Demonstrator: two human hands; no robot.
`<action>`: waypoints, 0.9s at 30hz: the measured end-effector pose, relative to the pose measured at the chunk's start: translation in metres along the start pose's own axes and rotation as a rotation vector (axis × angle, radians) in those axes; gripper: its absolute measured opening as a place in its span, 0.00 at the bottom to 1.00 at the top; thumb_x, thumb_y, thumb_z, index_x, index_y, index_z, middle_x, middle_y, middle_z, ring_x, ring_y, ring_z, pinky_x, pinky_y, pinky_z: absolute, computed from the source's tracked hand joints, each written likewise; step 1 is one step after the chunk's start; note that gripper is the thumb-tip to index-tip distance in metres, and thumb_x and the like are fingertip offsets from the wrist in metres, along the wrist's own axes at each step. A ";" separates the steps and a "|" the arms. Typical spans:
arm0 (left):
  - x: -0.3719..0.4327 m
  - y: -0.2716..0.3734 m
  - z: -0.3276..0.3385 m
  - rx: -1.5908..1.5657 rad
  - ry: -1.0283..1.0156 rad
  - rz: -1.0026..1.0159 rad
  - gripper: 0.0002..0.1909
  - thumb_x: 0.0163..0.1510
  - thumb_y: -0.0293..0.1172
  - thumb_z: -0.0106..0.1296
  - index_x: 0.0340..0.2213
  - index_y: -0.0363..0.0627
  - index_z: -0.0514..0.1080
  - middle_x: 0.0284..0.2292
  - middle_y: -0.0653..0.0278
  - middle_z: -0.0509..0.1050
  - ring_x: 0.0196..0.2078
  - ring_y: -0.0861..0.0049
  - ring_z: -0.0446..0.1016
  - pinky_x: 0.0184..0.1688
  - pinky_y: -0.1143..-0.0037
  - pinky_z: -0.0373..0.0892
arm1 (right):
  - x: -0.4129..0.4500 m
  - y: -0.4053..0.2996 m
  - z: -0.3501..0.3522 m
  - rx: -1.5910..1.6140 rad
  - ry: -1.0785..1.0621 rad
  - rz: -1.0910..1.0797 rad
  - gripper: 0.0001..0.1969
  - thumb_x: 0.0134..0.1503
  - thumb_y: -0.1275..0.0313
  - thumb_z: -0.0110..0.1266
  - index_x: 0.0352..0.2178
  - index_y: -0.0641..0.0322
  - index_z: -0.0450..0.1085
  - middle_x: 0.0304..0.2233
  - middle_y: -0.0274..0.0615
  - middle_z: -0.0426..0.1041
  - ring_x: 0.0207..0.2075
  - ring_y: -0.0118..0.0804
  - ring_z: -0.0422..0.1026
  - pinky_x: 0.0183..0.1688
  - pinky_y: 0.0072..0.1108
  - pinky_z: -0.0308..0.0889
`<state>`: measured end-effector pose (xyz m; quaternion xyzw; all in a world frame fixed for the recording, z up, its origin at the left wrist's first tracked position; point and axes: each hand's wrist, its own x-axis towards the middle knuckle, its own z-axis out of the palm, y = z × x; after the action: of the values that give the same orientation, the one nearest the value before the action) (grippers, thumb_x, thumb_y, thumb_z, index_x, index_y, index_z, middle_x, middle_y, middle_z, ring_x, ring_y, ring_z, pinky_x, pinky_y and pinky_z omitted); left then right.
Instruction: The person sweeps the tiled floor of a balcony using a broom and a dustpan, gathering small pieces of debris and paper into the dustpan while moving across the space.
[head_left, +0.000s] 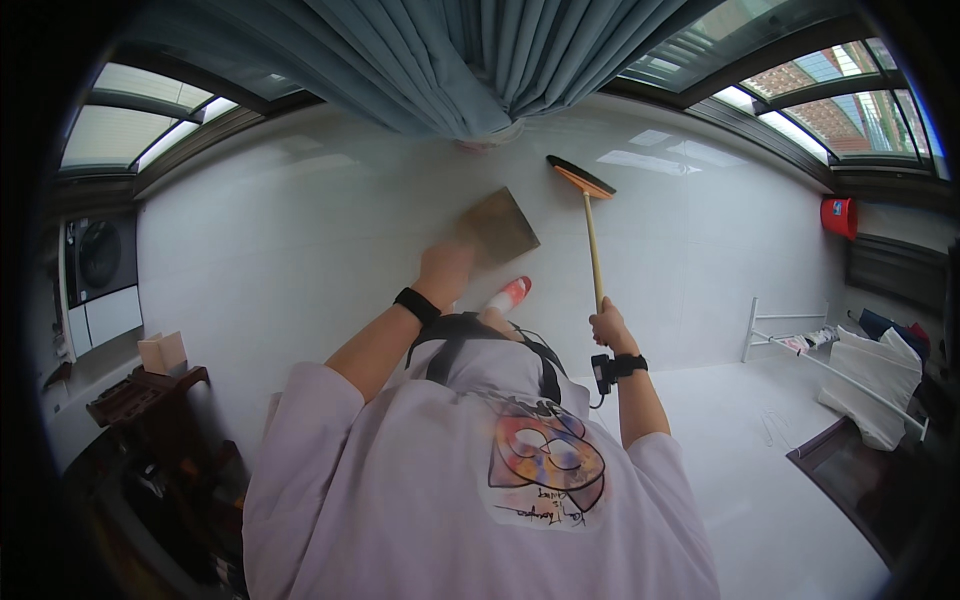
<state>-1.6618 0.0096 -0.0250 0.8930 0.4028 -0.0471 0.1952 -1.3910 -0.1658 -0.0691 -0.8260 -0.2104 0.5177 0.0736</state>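
My left hand, blurred and with a black band at the wrist, grips a brown square-cornered panel at its near left side. The panel is partly smeared by motion, and I cannot tell its exact kind. In my right hand is the pale yellow handle of a broom. Its orange head with dark bristles lies on the light tiled floor, to the right of the panel and farther from me. A red-and-white sock or shoe shows below the panel.
Gathered blue-grey curtains hang ahead. A red bucket stands far right, above a white metal rack with cloth. Dark wooden furniture bearing a small box and a front-loading washing machine are left.
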 end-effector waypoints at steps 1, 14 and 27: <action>0.002 0.001 0.002 -0.015 0.015 -0.028 0.05 0.40 0.28 0.44 0.22 0.42 0.68 0.22 0.57 0.69 0.24 0.63 0.70 0.25 0.68 0.66 | -0.013 0.005 0.008 -0.072 0.007 0.001 0.24 0.42 0.78 0.38 0.45 0.68 0.50 0.17 0.50 0.66 0.13 0.38 0.67 0.12 0.24 0.63; -0.006 -0.013 -0.004 0.011 0.024 -0.044 0.05 0.38 0.29 0.45 0.19 0.44 0.70 0.19 0.58 0.70 0.24 0.63 0.71 0.25 0.68 0.66 | -0.142 0.009 -0.035 0.587 -0.295 0.222 0.21 0.44 0.80 0.42 0.44 0.59 0.58 0.12 0.29 0.55 0.07 0.17 0.48 0.07 0.10 0.44; -0.072 -0.084 -0.058 -0.148 0.041 -0.102 0.09 0.42 0.36 0.46 0.23 0.45 0.70 0.19 0.57 0.70 0.22 0.62 0.70 0.24 0.67 0.65 | -0.015 -0.071 0.037 0.497 0.001 0.027 0.05 0.42 0.78 0.43 0.23 0.59 0.55 0.09 0.34 0.56 0.07 0.23 0.54 0.07 0.14 0.48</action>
<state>-1.7766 0.0320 0.0199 0.8554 0.4539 -0.0086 0.2495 -1.4488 -0.1115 -0.0490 -0.7856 -0.0652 0.5540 0.2678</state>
